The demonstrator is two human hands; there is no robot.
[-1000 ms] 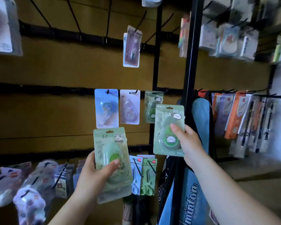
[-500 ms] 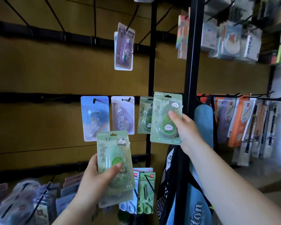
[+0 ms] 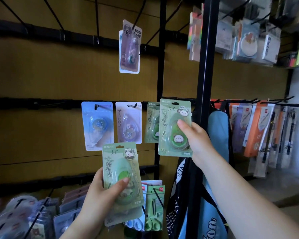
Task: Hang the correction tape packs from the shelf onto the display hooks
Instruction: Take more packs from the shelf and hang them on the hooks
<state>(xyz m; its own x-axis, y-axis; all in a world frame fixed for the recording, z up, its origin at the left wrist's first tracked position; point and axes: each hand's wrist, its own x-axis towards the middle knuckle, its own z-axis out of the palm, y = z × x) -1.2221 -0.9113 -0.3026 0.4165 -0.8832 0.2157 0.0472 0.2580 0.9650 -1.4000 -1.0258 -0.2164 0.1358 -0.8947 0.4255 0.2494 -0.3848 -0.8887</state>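
Observation:
My right hand (image 3: pixel 195 137) grips a green panda correction tape pack (image 3: pixel 171 125) and holds it up level with the middle rail, just in front of a matching green pack (image 3: pixel 151 123) that hangs on a hook. My left hand (image 3: pixel 104 192) holds a small stack of the same green panda packs (image 3: pixel 119 171) lower down, thumb across the front. On the same rail hang a blue pack (image 3: pixel 97 125) and a pale purple pack (image 3: pixel 128 123). A purple pack (image 3: pixel 130 47) hangs from a hook on the upper rail.
Bare black hooks (image 3: pixel 55 16) jut from the wooden back panel. A black upright post (image 3: pixel 205 66) stands just right of the raised pack. Scissors packs (image 3: pixel 154 204) hang below. Pens (image 3: pixel 259 128) and notepads (image 3: pixel 248 42) fill the right rack; a blue bag (image 3: pixel 217 125) hangs by the post.
My right hand has lifted its green pack up and slightly left, to the hook row beside the hanging green pack. My left hand with its packs has stayed about level.

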